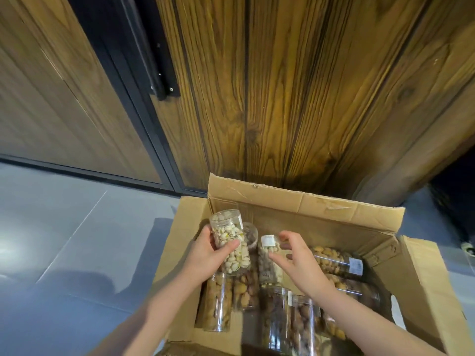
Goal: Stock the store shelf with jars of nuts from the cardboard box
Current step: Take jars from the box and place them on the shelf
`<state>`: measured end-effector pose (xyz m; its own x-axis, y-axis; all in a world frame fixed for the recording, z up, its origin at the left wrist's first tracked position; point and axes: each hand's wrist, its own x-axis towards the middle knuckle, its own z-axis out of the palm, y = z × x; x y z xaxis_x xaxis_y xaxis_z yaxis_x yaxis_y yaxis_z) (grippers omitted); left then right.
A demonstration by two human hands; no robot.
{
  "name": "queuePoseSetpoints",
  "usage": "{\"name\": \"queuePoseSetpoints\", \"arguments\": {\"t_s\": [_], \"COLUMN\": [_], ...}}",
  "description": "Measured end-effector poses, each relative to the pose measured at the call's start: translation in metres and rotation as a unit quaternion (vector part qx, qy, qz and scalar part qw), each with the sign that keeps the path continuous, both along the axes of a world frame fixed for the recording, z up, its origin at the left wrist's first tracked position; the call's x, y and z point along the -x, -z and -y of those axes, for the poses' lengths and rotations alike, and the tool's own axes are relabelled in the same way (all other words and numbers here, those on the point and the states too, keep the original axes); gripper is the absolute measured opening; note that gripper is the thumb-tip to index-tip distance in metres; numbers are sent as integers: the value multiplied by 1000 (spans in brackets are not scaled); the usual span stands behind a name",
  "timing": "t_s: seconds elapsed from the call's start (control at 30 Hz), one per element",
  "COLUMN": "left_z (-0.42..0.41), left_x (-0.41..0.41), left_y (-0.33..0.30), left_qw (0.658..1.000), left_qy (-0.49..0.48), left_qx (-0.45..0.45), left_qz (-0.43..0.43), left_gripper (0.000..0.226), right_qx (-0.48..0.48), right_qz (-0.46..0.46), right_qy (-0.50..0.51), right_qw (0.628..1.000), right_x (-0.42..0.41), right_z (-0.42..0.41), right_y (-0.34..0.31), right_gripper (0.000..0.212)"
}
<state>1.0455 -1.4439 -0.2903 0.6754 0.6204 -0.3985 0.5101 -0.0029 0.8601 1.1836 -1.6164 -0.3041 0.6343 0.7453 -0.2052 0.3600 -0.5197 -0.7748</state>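
An open cardboard box sits on the floor below me, holding several clear plastic jars of nuts. My left hand grips a jar of pistachios, lifted and tilted above the box's left side. My right hand hovers with its fingers spread around a second pistachio jar that stands in the box; I cannot tell whether they touch it. More jars lie on their sides, one of almonds at the left and one with a white label at the right. No shelf is in view.
A dark wooden plank wall rises right behind the box. Left of it runs a black metal frame with lighter wood panels. Grey floor tiles spread to the left. The box's right flap folds outward.
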Motion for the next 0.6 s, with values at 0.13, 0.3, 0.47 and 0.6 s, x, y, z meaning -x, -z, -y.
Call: {"name": "queuePoseSetpoints", "arguments": {"t_s": [0.13, 0.3, 0.47, 0.6], "left_z": [4, 2, 3, 9], "left_x": [-5, -9, -13, -14], "left_y": [14, 32, 33, -6], "left_qw": [999, 999, 997, 994], "left_qy": [6, -9, -3, -19], "left_qx": [34, 48, 50, 26], "left_qz": [-13, -22, -59, -100], "left_gripper": [73, 80, 69, 59], "right_qx": [101, 188, 205, 146], "right_qz": [-41, -88, -134, -176], "right_qy": [33, 57, 102, 137], "right_qw": [993, 977, 964, 964], "right_x": [-9, -12, -16, -19], "right_z": [-1, -21, -35, -11], "right_y": [34, 74, 83, 18], "right_gripper": [64, 77, 79, 79]}}
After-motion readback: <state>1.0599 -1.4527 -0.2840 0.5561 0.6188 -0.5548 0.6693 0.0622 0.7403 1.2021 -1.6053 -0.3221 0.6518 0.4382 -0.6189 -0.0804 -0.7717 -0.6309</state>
